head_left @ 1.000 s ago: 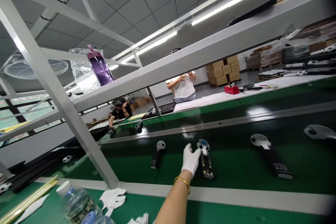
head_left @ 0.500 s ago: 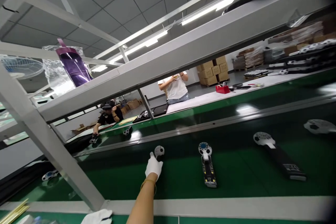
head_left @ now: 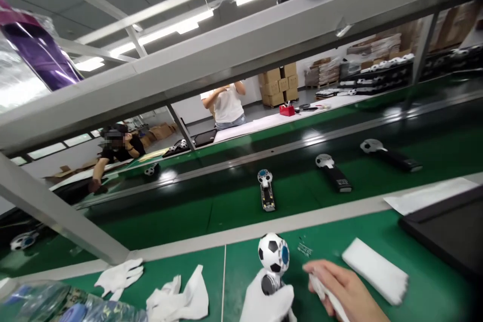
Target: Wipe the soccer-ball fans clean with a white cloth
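Note:
My left hand (head_left: 267, 297), in a white glove, is closed around the dark handle of a device with a soccer-ball head (head_left: 272, 252). A blue round patch shows on the ball's right side. The device stands roughly upright above the green worktop (head_left: 320, 231), its lower part hidden by the glove. My right hand (head_left: 341, 287) is bare, just right of the device and apart from it. Its fingers close on a crumpled white cloth (head_left: 325, 296). A folded white stack of wipes or cloth (head_left: 375, 269) lies beyond that hand.
Behind the worktop, a green conveyor belt (head_left: 226, 211) carries several ball-headed devices, one with its inside exposed (head_left: 267, 192). A white glove (head_left: 119, 276) and crumpled white cloth (head_left: 181, 298) lie left. A black tray (head_left: 449, 231) sits right. Two people work across the belt.
My left hand has come back from the belt to the worktop with a ball-headed device. My right hand has entered view with the white cloth. The camera view has turned right and down.

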